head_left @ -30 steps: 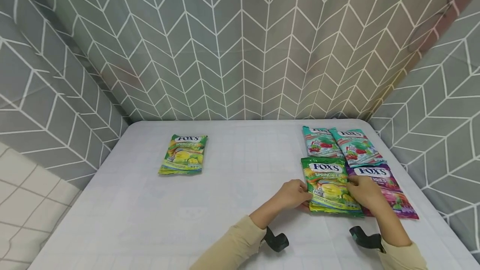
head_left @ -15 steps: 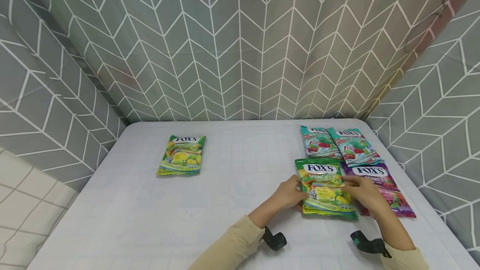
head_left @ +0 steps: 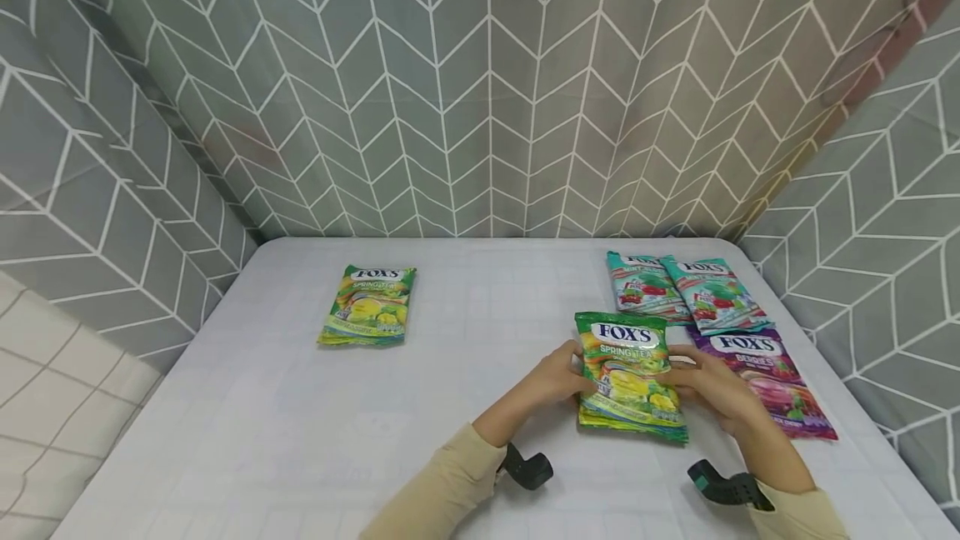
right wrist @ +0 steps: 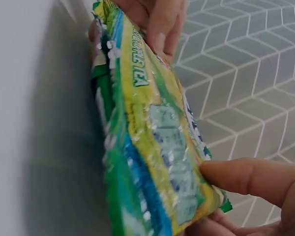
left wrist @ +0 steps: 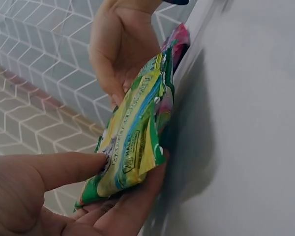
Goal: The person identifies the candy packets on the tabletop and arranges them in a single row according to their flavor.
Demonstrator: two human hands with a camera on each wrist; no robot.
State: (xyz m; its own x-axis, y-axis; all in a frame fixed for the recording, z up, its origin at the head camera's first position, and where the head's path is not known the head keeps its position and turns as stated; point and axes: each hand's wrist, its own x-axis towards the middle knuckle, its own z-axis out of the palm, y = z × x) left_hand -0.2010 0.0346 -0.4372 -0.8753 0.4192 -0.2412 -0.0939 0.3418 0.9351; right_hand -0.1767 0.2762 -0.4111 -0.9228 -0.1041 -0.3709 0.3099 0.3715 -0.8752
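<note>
A green and yellow Fox's Spring Tea candy bag point(head_left: 628, 369) is held between both hands at the right part of the table. My left hand point(head_left: 555, 375) pinches its left edge, thumb on the printed face and fingers underneath, as the left wrist view shows. At the opposite edge my right hand point(head_left: 716, 386) grips with the thumb point(right wrist: 250, 179) on top and fingers below. The bag is tilted in both wrist views, and a shadow falls on the white surface beside it. A purple Fox's Berries bag point(head_left: 780, 390) lies just right of the held bag, partly behind my right hand.
Two teal Fox's mint bags, one point(head_left: 645, 288) partly under the other point(head_left: 716, 297), lie at the back right, overlapping the purple bag. Another Spring Tea bag point(head_left: 367, 307) lies at the back left. The white table point(head_left: 300, 440) ends at patterned curtains point(head_left: 480, 107).
Both hands have moved the Spring Tea bag leftward, off the purple bag, which now shows more of its face. The other bags have stayed where they lay.
</note>
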